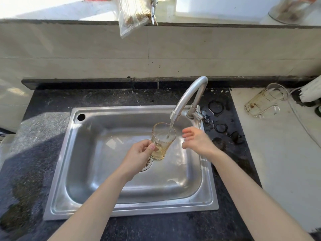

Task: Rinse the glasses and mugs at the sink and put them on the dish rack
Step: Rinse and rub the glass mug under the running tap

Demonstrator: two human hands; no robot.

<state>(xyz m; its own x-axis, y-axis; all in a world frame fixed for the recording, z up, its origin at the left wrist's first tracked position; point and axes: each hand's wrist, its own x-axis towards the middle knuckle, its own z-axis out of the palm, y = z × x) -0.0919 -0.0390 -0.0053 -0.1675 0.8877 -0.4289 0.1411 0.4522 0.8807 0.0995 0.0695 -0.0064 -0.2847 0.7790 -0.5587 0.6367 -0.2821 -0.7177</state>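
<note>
A clear glass mug (162,141) with a yellowish tint is held tilted over the steel sink (97,173), under the tap (189,96). Water runs from the spout into its open mouth. My left hand (139,156) grips the mug by its handle side, thumb on top. My right hand (196,140) hovers just right of the mug with relaxed, spread fingers, touching nothing. A second glass mug (264,101), stained brown, lies on its side on the white counter at the right.
Dark stone counter (34,153) surrounds the sink, with wet ring marks right of the tap. A white bristled thing (311,89) sits at the far right edge. On the upper ledge lie a plastic bag of sticks (133,13) and a glass container (290,11). No dish rack shows.
</note>
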